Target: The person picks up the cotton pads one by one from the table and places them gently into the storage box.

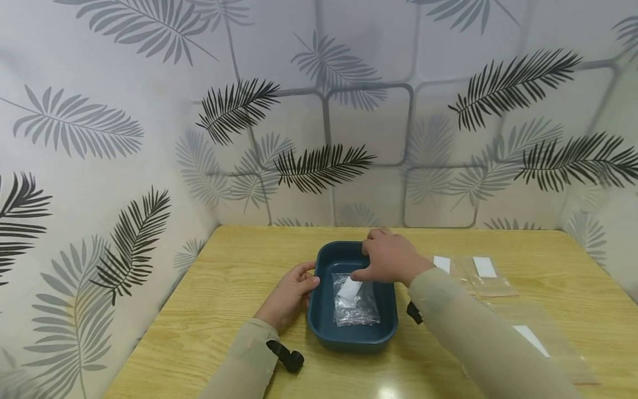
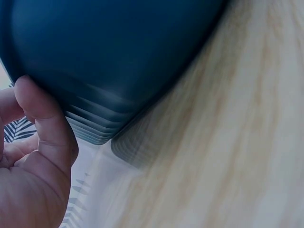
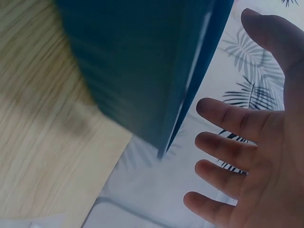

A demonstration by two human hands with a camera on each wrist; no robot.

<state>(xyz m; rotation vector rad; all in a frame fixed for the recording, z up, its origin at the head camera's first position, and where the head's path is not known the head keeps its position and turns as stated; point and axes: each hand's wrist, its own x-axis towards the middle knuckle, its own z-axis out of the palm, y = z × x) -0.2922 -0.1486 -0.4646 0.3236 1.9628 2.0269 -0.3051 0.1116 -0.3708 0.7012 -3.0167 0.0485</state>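
A dark blue rectangular bin stands on the table, its wall filling much of the left wrist view. Inside it lie clear zip bags with a white card or label showing among them. My left hand holds the bin's left side, thumb at the rim and fingers bent beside it. Over the bin's far right corner hovers my right hand. Its fingers are spread apart and hold nothing in the right wrist view, where a gap separates them from the bin.
To the right on the wooden table lie more clear bags with white cards: a flat bag near the back and a larger bag in front, partly behind the right sleeve. A leaf-patterned wall rises behind the table.
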